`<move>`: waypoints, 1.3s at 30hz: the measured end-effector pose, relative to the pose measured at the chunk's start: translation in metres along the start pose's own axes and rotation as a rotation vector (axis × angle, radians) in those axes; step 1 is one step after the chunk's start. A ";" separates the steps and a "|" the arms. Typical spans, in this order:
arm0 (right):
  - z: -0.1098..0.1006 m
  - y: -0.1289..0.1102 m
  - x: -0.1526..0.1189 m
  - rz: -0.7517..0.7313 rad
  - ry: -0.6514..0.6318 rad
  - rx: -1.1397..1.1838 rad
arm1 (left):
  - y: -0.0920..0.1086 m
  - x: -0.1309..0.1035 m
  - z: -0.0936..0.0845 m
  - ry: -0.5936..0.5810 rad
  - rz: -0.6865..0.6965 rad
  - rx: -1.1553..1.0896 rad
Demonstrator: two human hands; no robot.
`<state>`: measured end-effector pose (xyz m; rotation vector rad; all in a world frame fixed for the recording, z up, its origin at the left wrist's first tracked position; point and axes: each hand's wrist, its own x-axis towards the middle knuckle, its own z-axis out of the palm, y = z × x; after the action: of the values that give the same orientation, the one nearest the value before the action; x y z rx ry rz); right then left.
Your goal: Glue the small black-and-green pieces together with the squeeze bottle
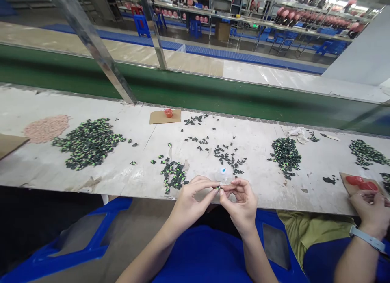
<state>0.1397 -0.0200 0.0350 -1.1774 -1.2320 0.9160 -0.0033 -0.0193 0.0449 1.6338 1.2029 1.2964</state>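
My left hand [195, 195] and my right hand [240, 199] meet at the table's front edge, fingertips pinched together. Between them is a small black-and-green part [218, 188], partly covered by the fingers; its exact kind is too small to make out. Just beyond the fingertips stands a small clear container [224, 174] with a blue-green spot on top. To the left of my hands lies a small heap of black-and-green parts [173, 174]. Loose small black pieces [225, 156] are scattered on the tabletop ahead.
Larger black-and-green heaps lie left [89, 142] and right [285, 155], with a pink heap [47, 128] at far left. A red cup [168, 112] stands on cardboard [155, 117]. A co-worker's hand [373, 210] is at right. A metal post [100, 51] rises behind; a green conveyor belt [195, 94] runs beyond.
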 end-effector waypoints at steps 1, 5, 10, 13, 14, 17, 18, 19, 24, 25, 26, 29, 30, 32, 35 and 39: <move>0.000 0.001 0.000 -0.041 -0.001 -0.026 | 0.000 0.000 0.000 -0.003 -0.019 -0.009; -0.001 0.007 -0.001 -0.229 -0.002 -0.148 | 0.001 0.000 0.001 -0.006 -0.071 -0.021; -0.003 0.018 -0.003 -0.418 0.018 -0.274 | 0.000 -0.002 0.003 0.016 -0.078 -0.014; -0.005 0.019 -0.001 -0.439 -0.002 -0.315 | -0.003 -0.003 0.007 0.001 -0.055 -0.018; -0.007 0.018 0.000 -0.442 -0.020 -0.324 | -0.004 -0.003 0.009 -0.011 -0.047 -0.018; -0.017 0.014 0.008 -0.452 -0.086 -0.375 | -0.011 -0.003 0.012 -0.046 -0.028 0.026; -0.023 0.014 0.012 -0.440 -0.084 -0.410 | -0.015 -0.003 0.011 -0.047 -0.023 0.065; -0.031 0.015 0.016 -0.411 -0.056 -0.452 | -0.019 -0.003 0.009 -0.038 -0.020 0.119; -0.083 0.036 0.046 -0.138 0.394 -0.670 | -0.052 0.000 -0.017 0.103 0.006 0.509; -0.091 0.040 0.051 -0.099 0.456 -0.689 | -0.058 0.000 -0.023 0.140 0.008 0.578; -0.096 0.044 0.055 -0.078 0.493 -0.696 | -0.064 -0.001 -0.028 0.171 0.007 0.640; -0.097 0.049 0.060 -0.119 0.479 -0.714 | -0.070 -0.003 -0.040 0.170 -0.017 0.767; -0.093 0.049 0.059 -0.160 0.420 -0.723 | -0.070 -0.005 -0.043 0.132 -0.022 0.790; -0.081 0.048 0.054 -0.252 0.234 -0.731 | -0.066 -0.009 -0.046 0.018 -0.011 0.812; -0.061 0.048 0.044 -0.329 -0.053 -0.699 | -0.061 -0.013 -0.050 -0.071 0.041 0.814; -0.039 0.055 0.039 -0.319 -0.209 -0.646 | -0.067 -0.018 -0.051 -0.029 0.077 0.803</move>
<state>0.1889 0.0222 -0.0091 -1.3396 -1.9099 0.4090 -0.0693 -0.0166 -0.0100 2.2483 1.7946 0.8555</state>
